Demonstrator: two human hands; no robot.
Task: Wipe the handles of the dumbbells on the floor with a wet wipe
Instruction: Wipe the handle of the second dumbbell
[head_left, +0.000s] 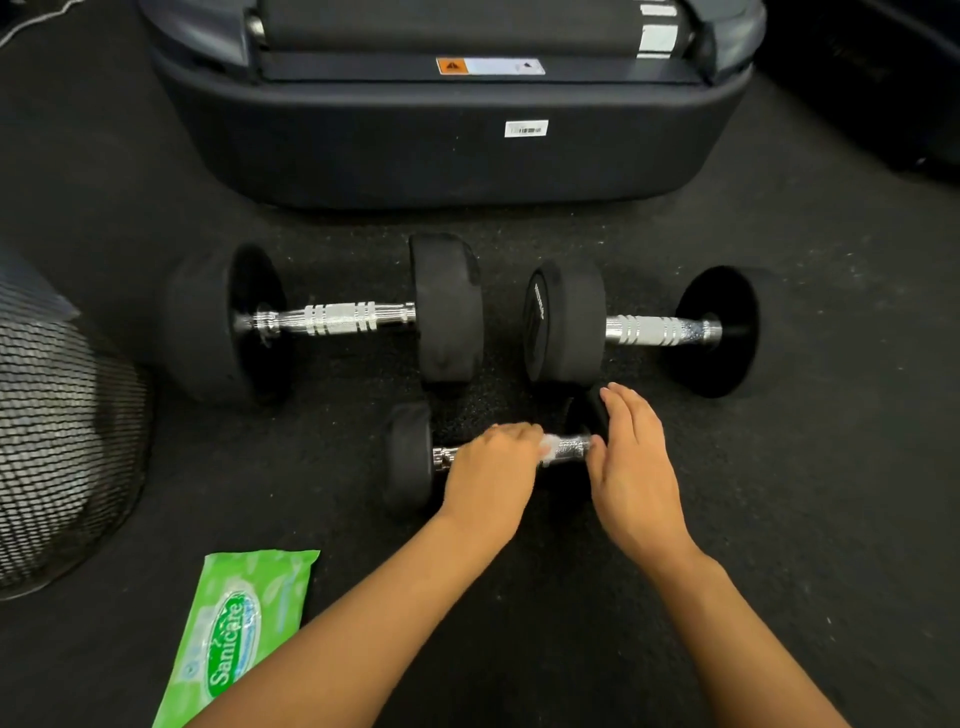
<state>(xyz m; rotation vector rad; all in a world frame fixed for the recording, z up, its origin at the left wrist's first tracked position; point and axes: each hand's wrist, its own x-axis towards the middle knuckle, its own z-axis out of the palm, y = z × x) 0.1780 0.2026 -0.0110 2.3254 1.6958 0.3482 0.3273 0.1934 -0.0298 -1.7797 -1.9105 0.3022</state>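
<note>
Small dumbbell (415, 457) handle (569, 448) under wiping: left hand (491, 467) curled round wet wipe (548, 451); right hand (631, 462), fingers straight, steadies end weight. Next: two larger dumbbells (apparently untouched).

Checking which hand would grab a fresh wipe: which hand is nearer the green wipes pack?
Left. The left hand grips the small dumbbell's handle, up and right of the wipes pack; the right hand rests farther right.

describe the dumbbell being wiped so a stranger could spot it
Start at the big dark treadmill base at the top. Two large black dumbbells lie before it; nearer the person lies the small black dumbbell. It alone has both hands on it, a white wet wipe against its chrome handle.
</note>
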